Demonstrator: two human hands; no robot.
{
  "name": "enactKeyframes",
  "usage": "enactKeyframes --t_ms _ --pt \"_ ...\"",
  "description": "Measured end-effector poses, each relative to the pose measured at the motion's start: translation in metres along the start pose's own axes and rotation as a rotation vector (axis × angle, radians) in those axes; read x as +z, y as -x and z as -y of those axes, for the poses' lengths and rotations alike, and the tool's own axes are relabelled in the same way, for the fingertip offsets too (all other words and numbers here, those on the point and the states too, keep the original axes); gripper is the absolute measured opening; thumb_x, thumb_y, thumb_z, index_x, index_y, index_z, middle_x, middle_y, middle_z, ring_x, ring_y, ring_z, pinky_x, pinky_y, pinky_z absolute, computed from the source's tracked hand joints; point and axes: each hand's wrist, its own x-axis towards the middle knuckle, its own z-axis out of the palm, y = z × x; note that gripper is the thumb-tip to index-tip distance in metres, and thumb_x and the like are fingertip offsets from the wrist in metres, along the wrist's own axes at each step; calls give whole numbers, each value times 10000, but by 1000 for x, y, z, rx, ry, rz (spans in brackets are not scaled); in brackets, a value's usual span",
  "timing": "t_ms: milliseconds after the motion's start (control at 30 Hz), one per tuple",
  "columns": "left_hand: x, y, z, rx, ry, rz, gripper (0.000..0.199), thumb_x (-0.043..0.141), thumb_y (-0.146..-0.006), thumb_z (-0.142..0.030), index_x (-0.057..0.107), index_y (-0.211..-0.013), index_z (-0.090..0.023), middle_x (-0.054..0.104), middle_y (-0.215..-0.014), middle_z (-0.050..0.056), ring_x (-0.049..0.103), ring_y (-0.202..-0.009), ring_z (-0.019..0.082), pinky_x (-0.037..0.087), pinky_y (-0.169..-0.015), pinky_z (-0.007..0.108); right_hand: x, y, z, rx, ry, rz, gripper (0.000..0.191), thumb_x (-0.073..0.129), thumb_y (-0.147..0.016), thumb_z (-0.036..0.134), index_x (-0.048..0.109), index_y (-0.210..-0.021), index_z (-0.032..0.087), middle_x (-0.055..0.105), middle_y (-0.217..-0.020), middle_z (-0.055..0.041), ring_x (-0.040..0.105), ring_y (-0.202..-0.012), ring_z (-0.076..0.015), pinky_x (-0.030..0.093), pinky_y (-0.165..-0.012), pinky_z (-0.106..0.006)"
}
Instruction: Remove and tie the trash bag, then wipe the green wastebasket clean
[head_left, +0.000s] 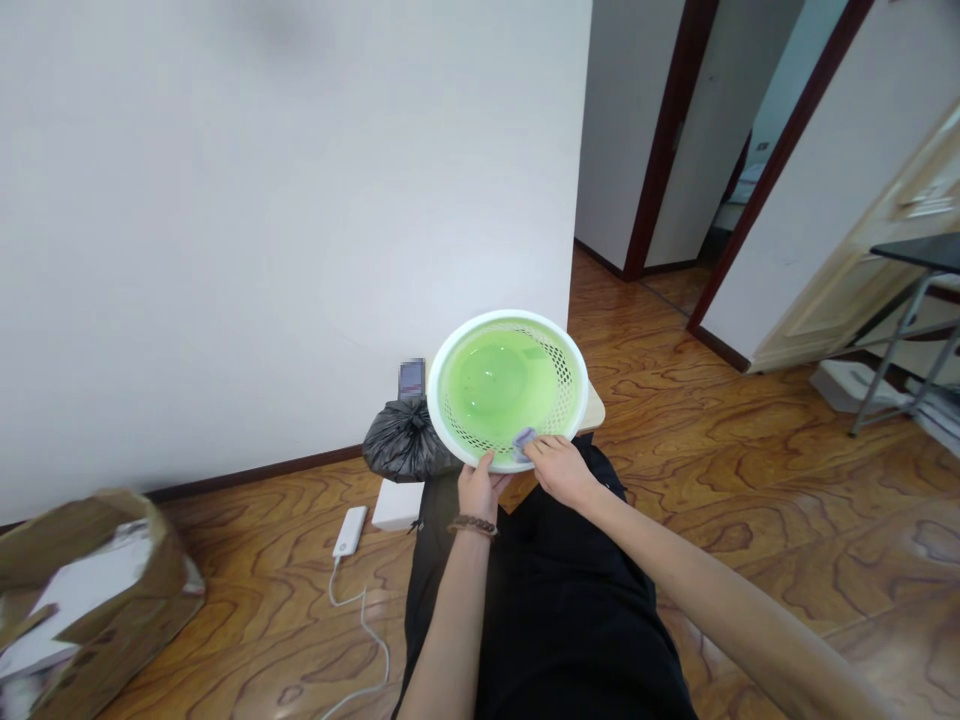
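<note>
A round green and white plastic basket [491,375] with perforated sides is tilted toward me above my lap. My left hand [478,490] grips its near rim, with the thumb on top and the fingers underneath. Just to the right, my right hand [556,466] pinches a small greyish-purple cloth [524,440] against the inside of the near wall. The basket hides part of what lies behind it. A knotted black plastic bag [405,440] sits beside the basket's left edge.
A phone-like device [412,379] stands behind the bag. On the wooden floor at left lie a white power strip [349,531] with its cord and an open cardboard box [127,600]. A white wall [300,220] rises ahead; a folding table [919,255] stands far right.
</note>
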Motion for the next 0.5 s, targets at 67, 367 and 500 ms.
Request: enactKeyframes --t_ms 67,367,500 --pt "-4 -2 -3 60 -63 1 334 636 -757 -215 558 -1075 -150 651 -994 128 669 -757 197 547 -716 402 -1 1 -4 -9 21 -8 242 407 -843 133 524 -1053 149 597 -1063 -113 468 -1063 -223 327 -878 -321" --pt "-10 -6 -8 122 -169 -92 290 638 -750 -221 590 -1019 -125 665 -924 125 667 -722 193 552 -676 383 -3 3 -16 5 -73 24 244 459 -844 212 569 -1056 162 618 -1036 -98 494 -1077 -214 337 -906 -309" --pt "-3 1 0 94 -71 -52 325 622 -742 -153 571 -1062 -125 668 -912 115 668 -714 182 550 -701 377 4 1 0 -37 -182 20 345 409 -895 360 537 -1144 159 592 -1129 -113 499 -1109 -208 362 -902 -302"
